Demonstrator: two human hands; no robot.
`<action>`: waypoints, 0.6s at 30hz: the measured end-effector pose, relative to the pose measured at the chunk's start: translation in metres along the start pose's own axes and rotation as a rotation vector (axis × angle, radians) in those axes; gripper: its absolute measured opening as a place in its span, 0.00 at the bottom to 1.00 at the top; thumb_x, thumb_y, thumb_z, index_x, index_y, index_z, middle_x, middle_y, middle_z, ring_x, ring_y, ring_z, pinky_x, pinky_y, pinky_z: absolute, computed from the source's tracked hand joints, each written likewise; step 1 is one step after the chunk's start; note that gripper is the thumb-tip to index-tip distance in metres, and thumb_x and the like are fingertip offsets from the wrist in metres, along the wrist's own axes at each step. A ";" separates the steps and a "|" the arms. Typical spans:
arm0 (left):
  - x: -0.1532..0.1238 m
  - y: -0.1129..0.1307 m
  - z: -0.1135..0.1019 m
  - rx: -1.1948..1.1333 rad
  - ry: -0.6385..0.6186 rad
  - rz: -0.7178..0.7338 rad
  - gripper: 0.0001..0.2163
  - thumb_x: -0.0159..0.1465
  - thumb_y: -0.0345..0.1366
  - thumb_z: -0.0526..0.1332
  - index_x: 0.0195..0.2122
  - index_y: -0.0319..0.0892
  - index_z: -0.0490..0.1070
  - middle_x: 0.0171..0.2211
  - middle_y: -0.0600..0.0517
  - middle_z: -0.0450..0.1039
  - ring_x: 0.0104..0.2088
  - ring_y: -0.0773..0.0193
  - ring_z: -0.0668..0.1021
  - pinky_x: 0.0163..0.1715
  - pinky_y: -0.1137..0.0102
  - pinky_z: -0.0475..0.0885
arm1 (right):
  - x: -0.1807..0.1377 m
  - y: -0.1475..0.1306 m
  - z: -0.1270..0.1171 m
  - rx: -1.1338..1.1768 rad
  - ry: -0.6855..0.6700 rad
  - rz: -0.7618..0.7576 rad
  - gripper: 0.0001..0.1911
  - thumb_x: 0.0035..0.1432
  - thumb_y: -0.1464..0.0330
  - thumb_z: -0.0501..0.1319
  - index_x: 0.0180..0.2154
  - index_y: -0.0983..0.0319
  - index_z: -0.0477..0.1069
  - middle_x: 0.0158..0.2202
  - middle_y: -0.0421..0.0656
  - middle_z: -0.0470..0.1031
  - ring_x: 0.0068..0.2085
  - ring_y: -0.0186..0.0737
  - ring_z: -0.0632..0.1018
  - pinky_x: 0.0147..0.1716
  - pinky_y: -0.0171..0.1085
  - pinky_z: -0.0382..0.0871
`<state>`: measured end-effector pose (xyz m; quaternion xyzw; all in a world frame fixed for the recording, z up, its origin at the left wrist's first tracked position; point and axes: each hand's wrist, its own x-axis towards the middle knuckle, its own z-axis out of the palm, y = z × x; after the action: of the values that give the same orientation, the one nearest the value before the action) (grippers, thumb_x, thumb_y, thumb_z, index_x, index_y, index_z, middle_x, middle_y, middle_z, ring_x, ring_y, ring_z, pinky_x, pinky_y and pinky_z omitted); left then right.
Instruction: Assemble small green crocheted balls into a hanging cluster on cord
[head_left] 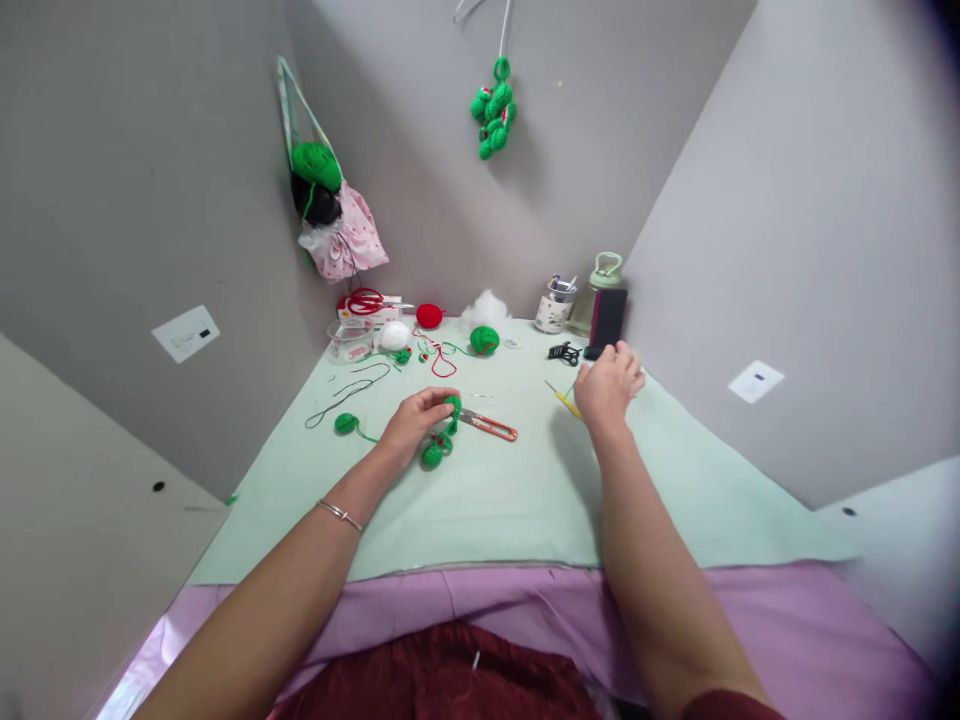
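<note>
My left hand (418, 422) pinches the top of a small green crochet piece (433, 455), whose rounded parts with red bits hang below the fingers. A pair of orange-handled thread snips (489, 424) lies just right of it, blades toward the piece. Off to the right, my right hand (609, 385) is over the table in front of a dark phone (608, 318), fingers apart and slightly bent; I see nothing held in it. A yellow-handled crochet hook (567, 402) lies beside its wrist, partly hidden.
A small green yarn ball (346, 423) lies left. Behind are a clear tub (350, 342), red scissors (366, 301), red yarn (429, 316), green yarn (484, 340), white stuffing (486, 308), a black cord (564, 353), a pen cup (555, 308) and a bottle (604, 274). Green crochet (494, 110) hangs above.
</note>
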<state>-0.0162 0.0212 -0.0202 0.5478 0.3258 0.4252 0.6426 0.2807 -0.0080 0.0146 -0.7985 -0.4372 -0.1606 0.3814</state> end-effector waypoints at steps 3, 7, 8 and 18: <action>0.003 0.001 -0.005 0.005 0.074 0.051 0.16 0.52 0.40 0.71 0.41 0.42 0.77 0.45 0.46 0.78 0.48 0.57 0.78 0.54 0.60 0.68 | -0.006 -0.009 0.007 0.011 -0.063 -0.088 0.25 0.62 0.71 0.51 0.60 0.72 0.61 0.61 0.65 0.64 0.63 0.61 0.62 0.61 0.58 0.53; 0.007 0.007 -0.014 -0.018 0.233 0.113 0.15 0.51 0.39 0.69 0.41 0.42 0.76 0.43 0.47 0.78 0.49 0.58 0.77 0.56 0.60 0.66 | -0.031 -0.029 0.028 0.083 -0.318 -0.373 0.22 0.65 0.74 0.48 0.59 0.67 0.66 0.53 0.55 0.75 0.51 0.48 0.73 0.52 0.43 0.66; 0.008 0.009 -0.018 -0.036 0.283 0.143 0.15 0.52 0.39 0.69 0.40 0.41 0.76 0.42 0.47 0.78 0.48 0.59 0.77 0.56 0.61 0.66 | -0.038 -0.035 0.035 0.096 -0.383 -0.451 0.24 0.65 0.76 0.48 0.60 0.66 0.66 0.53 0.53 0.76 0.52 0.47 0.73 0.52 0.41 0.66; 0.020 0.024 -0.053 -0.165 0.677 0.335 0.12 0.49 0.35 0.66 0.36 0.42 0.73 0.41 0.51 0.76 0.44 0.63 0.77 0.52 0.65 0.68 | -0.063 -0.058 0.051 -0.155 -0.674 -0.798 0.17 0.69 0.72 0.49 0.52 0.60 0.73 0.47 0.50 0.78 0.48 0.47 0.74 0.45 0.40 0.64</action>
<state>-0.0593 0.0625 -0.0059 0.3687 0.3903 0.7057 0.4623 0.1932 0.0132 -0.0290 -0.6033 -0.7923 -0.0596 0.0688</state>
